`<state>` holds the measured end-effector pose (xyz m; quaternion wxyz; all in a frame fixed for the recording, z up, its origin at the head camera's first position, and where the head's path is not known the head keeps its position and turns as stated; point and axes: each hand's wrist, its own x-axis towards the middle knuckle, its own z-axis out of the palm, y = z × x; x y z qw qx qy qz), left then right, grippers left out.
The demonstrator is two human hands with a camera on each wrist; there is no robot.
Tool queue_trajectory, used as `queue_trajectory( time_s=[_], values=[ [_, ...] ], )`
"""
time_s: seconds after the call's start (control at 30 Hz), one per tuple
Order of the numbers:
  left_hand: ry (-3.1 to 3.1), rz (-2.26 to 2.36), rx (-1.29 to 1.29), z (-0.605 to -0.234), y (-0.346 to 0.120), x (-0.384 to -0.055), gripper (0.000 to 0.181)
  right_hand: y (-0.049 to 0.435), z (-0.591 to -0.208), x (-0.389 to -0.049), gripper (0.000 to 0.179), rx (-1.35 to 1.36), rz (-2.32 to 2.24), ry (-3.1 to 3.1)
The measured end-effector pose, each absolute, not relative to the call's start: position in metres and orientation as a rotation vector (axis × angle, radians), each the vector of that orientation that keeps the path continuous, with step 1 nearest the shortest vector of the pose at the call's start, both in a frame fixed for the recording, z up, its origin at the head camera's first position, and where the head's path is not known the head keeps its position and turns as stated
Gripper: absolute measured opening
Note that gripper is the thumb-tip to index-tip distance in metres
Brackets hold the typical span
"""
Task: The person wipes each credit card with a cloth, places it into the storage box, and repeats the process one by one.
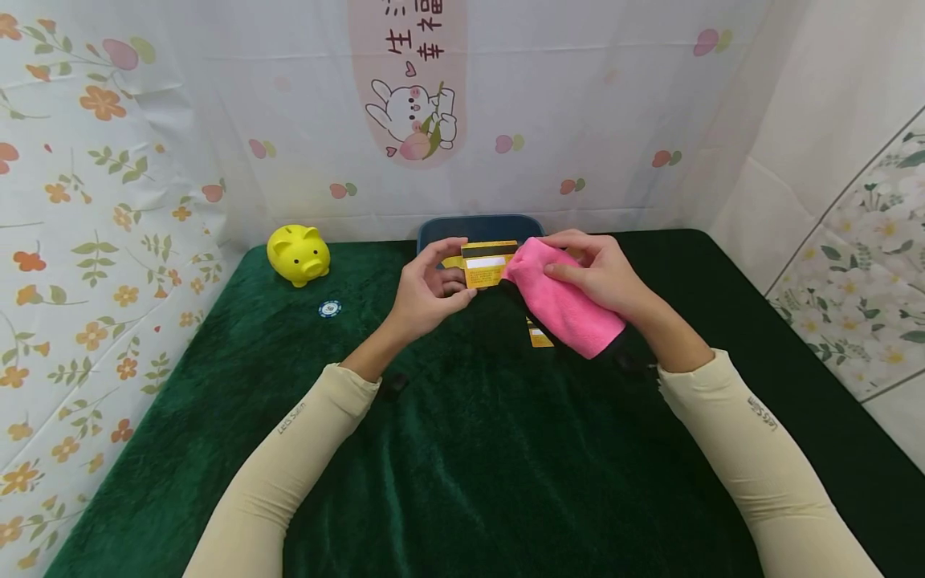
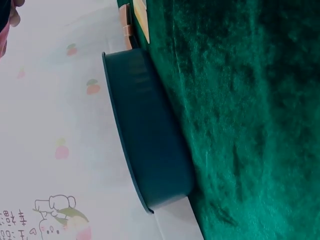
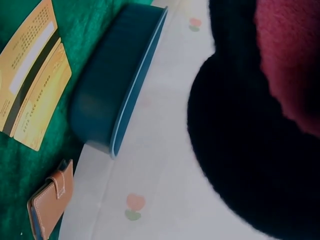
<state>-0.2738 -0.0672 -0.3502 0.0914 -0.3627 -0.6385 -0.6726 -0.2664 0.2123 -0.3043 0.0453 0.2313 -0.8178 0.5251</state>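
Observation:
In the head view my left hand (image 1: 426, 289) pinches a gold bank card (image 1: 491, 275), its black stripe and white strip turned toward me. The thumb is at the lower edge, the fingers at the left and behind. My right hand (image 1: 603, 277) grips a pink cloth (image 1: 560, 297) with a black side, thumb on top. The cloth's left end meets the card's right edge; whether it presses on the face is hard to tell. In the right wrist view, black and pink fabric fills the right side, hiding the right hand. Card and left hand are absent from the left wrist view.
A dark blue basin (image 2: 145, 130) stands at the table's back, against the white curtain. Gold cards (image 3: 35, 70) and a brown wallet (image 3: 52, 200) lie near it on green velvet. Back left are a yellow piggy bank (image 1: 298, 255) and a blue-white poker chip (image 1: 329, 309).

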Motion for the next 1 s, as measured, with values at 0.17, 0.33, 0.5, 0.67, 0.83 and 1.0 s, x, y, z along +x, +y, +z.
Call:
queue_trajectory(
  time_s=[0.17,0.33,0.5,0.67,0.83,1.0],
  values=[
    [-1.907,-2.025,-1.217,-0.350,-0.074,-0.274,0.060,0.215,-0.301,-0.267,0.036,0.649,1.622,-2.539],
    [-1.901,-2.042,-1.346,-0.349,-0.077,-0.274,0.060,0.218,-0.300,-0.272,0.039,0.581,1.681,-2.530],
    [-1.889,-2.060,-1.280,-0.350,-0.081,-0.274,0.059,0.216,-0.303,-0.287,0.044,0.477,1.680,-2.514],
    [-1.877,-2.078,-1.159,-0.350,-0.081,-0.279,0.060,0.215,-0.311,-0.314,0.052,0.270,1.799,-2.485],
    [-1.905,-2.053,-1.092,-0.349,-0.080,-0.279,0.059,0.206,-0.323,-0.352,0.055,0.048,1.915,-2.467],
    [-1.970,-2.039,-1.011,-0.348,-0.076,-0.280,0.060,0.197,-0.332,-0.386,0.054,-0.082,1.902,-2.489]
  ],
)
